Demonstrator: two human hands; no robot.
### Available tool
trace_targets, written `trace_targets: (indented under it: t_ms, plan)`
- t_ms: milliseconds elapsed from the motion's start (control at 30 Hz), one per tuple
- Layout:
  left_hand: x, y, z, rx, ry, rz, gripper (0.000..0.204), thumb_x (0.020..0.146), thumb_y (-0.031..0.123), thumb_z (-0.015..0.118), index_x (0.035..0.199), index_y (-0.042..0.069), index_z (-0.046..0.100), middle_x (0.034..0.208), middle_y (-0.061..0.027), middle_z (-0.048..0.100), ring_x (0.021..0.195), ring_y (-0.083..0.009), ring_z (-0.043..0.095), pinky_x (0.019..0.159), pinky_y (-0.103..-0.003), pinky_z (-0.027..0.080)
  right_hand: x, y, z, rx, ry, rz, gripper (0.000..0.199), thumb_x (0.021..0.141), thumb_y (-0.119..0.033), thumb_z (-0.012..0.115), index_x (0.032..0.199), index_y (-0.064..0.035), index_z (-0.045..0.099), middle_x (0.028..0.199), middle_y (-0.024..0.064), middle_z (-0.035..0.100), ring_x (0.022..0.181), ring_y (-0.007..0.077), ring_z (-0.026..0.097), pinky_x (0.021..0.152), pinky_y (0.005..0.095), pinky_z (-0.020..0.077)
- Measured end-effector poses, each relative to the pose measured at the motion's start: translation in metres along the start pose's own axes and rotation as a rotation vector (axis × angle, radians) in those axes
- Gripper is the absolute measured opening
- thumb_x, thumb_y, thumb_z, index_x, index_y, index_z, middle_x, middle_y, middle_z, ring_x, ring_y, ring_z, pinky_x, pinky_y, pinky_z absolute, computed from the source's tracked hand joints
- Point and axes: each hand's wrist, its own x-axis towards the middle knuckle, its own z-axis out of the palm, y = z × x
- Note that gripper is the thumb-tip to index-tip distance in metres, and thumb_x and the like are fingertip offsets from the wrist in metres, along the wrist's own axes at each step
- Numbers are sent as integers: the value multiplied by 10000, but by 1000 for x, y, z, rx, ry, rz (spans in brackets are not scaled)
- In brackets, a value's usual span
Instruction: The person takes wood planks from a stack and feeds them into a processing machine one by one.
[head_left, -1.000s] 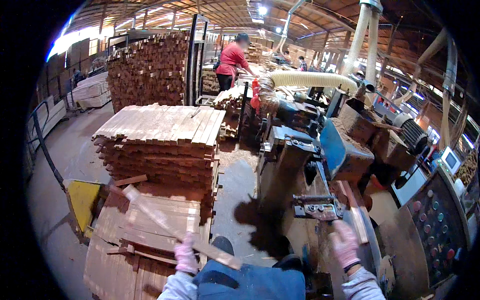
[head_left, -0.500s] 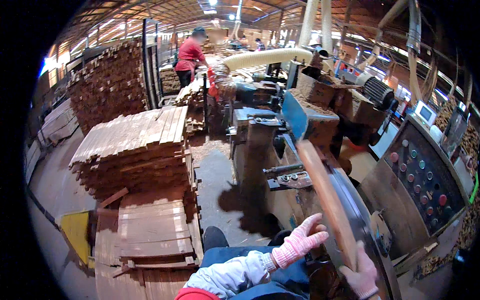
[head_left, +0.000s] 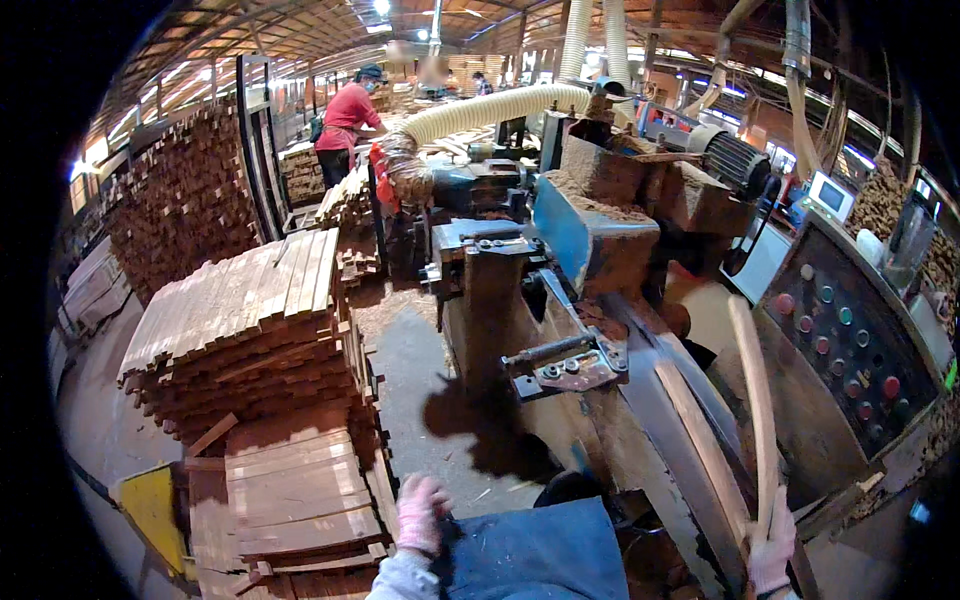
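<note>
A red-clad co-worker (head_left: 346,115) apparently leans near a cream hose (head_left: 500,108).

Ahead of the left grip (head_left: 422,512), a floor lane (head_left: 412,345) is offering passage between the plank stack (head_left: 235,295), ahead-left, and the machine (head_left: 490,325), ahead-right; lower boards (head_left: 300,485) are limiting leftward reach. From the right grip (head_left: 770,550), a held slat (head_left: 760,400) is projecting forward; a second slat (head_left: 702,440) is lying to its left on the bench (head_left: 660,430), and a control panel (head_left: 840,335) is obstructing ahead-right.

Left hand (head_left: 421,514) has moved toward the planks (head_left: 295,485).
</note>
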Motion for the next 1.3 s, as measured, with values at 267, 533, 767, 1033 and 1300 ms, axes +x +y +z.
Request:
trace_targets:
  t_ms: [267,533,767,1033,1300]
  plan:
    - [5,33,-204,52,671,105,266,880,340,669,1006,149,534,758,-21,447,596,-165,508,463,-321,444,171,-83,107,335,226,4,713,855,-39,615,1516,-26,348,1463,221,475,1319,377,469,1108,411,351]
    - [50,18,-326,291,1255,-65,799,854,369,689,1436,-74,365,1400,-221,516,1180,-340,562,1012,-444,450,143,-93,96,229,-56,-164,712,807,-47,658,1470,21,408,1267,229,589,1152,382,557,1001,427,426]
    - [92,-4,-378,-48,947,-100,876,755,540,753,1459,117,449,1490,-102,459,1346,-363,419,1075,-694,201,-11,-36,-18,-178,-354,-170,553,921,-189,615,1430,-19,485,1328,201,589,1166,379,568,1000,458,442]
    - [96,2,-413,-74,916,-124,721,863,602,591,1443,187,487,1435,-49,526,1285,-292,502,1061,-531,320,14,-48,-15,-322,-319,-388,466,915,-183,616,1347,-13,566,1314,235,575,1168,441,547,1022,523,423]
    - [12,56,-315,-185,871,-15,769,832,556,699,1400,70,519,1423,-142,522,1323,-294,427,1174,-405,267,57,-63,9,-232,-242,-454,519,823,-123,633,1322,-1,557,1190,203,598,1084,398,556,996,474,425]
